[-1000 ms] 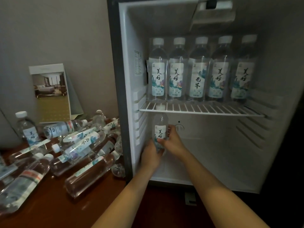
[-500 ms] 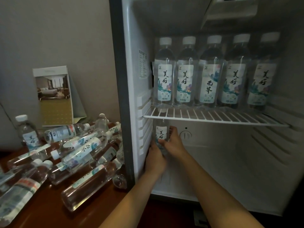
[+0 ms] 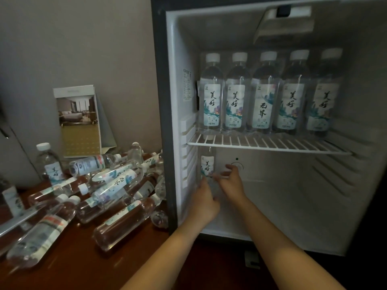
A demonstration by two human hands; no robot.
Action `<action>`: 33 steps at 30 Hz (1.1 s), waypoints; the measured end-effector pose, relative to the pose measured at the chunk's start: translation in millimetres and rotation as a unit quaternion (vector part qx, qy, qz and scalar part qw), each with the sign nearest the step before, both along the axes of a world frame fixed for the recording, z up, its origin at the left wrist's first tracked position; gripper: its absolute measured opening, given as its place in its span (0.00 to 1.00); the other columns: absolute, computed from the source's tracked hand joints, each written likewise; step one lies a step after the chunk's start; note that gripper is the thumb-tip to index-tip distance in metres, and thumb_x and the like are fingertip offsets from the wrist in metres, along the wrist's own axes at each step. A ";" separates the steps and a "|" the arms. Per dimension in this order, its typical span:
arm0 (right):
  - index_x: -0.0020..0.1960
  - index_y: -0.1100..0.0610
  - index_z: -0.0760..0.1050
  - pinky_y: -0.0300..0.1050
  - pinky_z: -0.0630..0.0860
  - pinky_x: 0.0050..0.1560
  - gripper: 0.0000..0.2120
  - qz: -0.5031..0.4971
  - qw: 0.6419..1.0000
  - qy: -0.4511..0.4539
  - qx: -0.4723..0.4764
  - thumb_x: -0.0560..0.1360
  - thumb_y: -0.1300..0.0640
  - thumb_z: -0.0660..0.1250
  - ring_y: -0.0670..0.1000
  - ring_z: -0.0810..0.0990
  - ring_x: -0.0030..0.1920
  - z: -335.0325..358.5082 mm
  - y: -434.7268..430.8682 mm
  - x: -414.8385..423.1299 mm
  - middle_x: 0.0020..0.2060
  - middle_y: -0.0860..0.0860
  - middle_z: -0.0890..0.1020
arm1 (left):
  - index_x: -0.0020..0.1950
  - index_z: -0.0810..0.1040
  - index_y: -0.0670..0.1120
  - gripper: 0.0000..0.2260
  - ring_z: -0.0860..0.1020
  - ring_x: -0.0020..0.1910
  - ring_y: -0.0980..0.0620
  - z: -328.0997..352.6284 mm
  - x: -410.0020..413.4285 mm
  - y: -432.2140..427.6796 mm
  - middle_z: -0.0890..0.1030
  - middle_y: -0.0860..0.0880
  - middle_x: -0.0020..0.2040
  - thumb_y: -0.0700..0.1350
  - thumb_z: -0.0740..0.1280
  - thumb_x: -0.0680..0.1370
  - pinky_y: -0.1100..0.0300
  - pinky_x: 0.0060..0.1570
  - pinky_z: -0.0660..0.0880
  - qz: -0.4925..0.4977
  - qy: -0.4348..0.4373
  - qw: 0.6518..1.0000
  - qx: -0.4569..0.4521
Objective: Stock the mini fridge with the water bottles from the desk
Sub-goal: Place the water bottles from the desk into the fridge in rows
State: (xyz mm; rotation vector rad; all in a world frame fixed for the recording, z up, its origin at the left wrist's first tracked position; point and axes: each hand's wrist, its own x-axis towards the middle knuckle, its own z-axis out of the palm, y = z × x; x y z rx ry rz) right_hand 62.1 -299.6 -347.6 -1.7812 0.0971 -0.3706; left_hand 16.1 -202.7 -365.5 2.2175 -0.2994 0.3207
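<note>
A: Where's the bottle (image 3: 207, 166)?
B: Upright, far-left corner of the fridge (image 3: 163, 122), under the shelf (image 3: 272, 144). I see my left hand (image 3: 206, 203) nearer, gripping its base; right hand (image 3: 231, 184) just right of it, fingers loose.

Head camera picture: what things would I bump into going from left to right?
Standing bottle on the desk → card → fridge edge → bottle under the shelf → right hand → last shelf bottle.
</note>
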 end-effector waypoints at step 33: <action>0.64 0.58 0.69 0.41 0.72 0.50 0.15 0.270 0.934 0.216 0.088 0.79 0.55 0.60 0.50 0.76 0.54 -43.4 165.3 -104.7 0.56 0.53 0.78 | 0.59 0.77 0.37 0.19 0.80 0.52 0.47 -19.0 -66.2 216.7 0.82 0.42 0.52 0.46 0.73 0.72 0.51 0.59 0.75 0.090 0.240 0.958 -0.127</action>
